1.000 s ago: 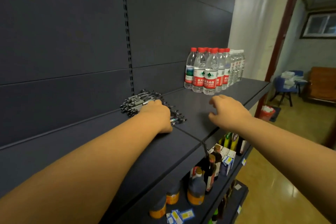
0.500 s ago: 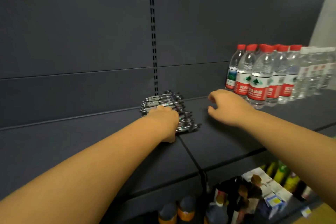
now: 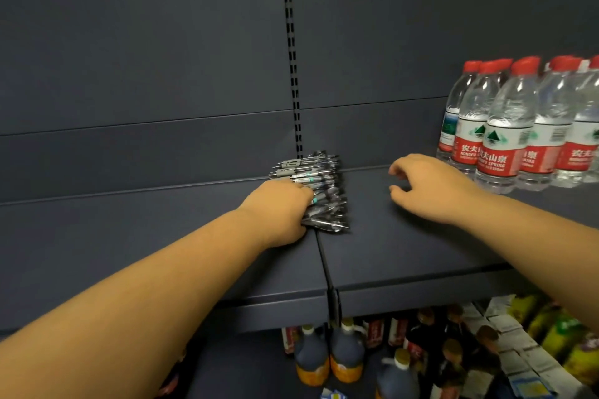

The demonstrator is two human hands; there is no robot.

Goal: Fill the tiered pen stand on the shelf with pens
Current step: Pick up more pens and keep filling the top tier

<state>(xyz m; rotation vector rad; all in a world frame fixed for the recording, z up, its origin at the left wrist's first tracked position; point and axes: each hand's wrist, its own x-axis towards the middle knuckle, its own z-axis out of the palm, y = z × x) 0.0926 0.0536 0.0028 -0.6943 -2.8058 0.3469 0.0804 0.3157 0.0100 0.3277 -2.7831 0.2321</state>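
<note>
Left hand [image 3: 278, 207]: mine, laid on the near end of the pen pile, fingers curled over it; whether they actually clasp pens I cannot tell.
Pens [image 3: 319, 186]: loose heap on the dark shelf [image 3: 162, 236], against the back panel, at 12 o'clock from my left hand.
Right hand [image 3: 431, 186]: at 3 o'clock from the pens, apart from them, fingers loosely bent, holding nothing.
Water bottles [image 3: 505, 126]: red caps, upright, at 2 o'clock from my right hand.
Pen stand: not visible.
</note>
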